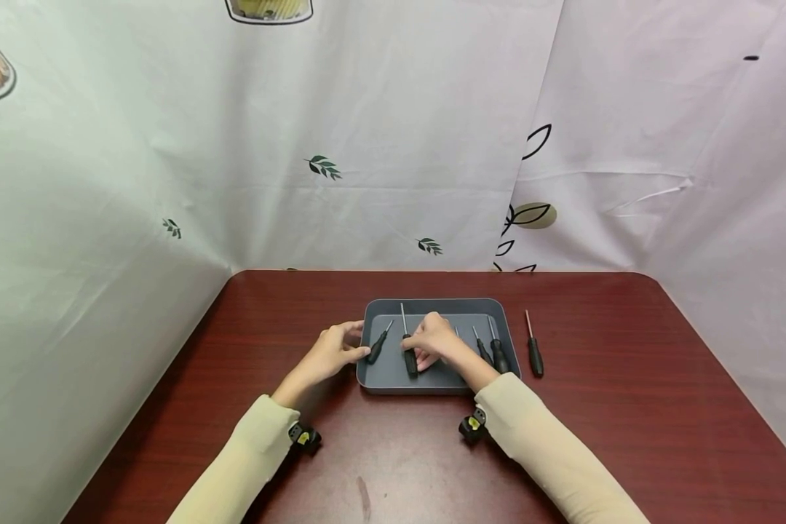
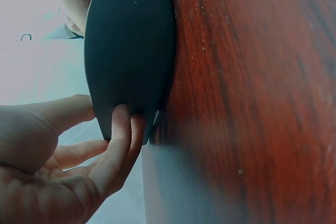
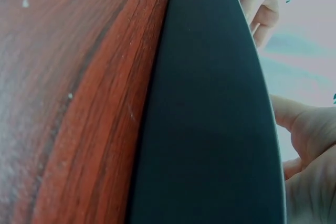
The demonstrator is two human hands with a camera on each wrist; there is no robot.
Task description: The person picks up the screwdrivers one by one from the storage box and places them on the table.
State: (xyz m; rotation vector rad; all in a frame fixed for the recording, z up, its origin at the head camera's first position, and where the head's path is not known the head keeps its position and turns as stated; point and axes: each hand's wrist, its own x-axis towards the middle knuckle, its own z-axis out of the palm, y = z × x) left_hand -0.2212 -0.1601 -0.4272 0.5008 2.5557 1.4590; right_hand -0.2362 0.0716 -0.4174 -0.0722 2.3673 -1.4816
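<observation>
A grey rectangular tray stands on the table with several black-handled screwdrivers inside. My left hand grips its left side, the thumb over the rim; in the left wrist view the fingers press on the outer wall. Over the tray's middle, my right hand pinches the handle of a screwdriver whose shaft points to the back wall. Left of it lies a smaller screwdriver, close to my left thumb. In the right wrist view the tray wall hides the held screwdriver.
Two more screwdrivers, a thin one and a thicker one, lie in the tray's right part. Another shaft shows partly behind my right wrist. Outside, to the right, a screwdriver lies on the red-brown table. White patterned cloth hangs behind.
</observation>
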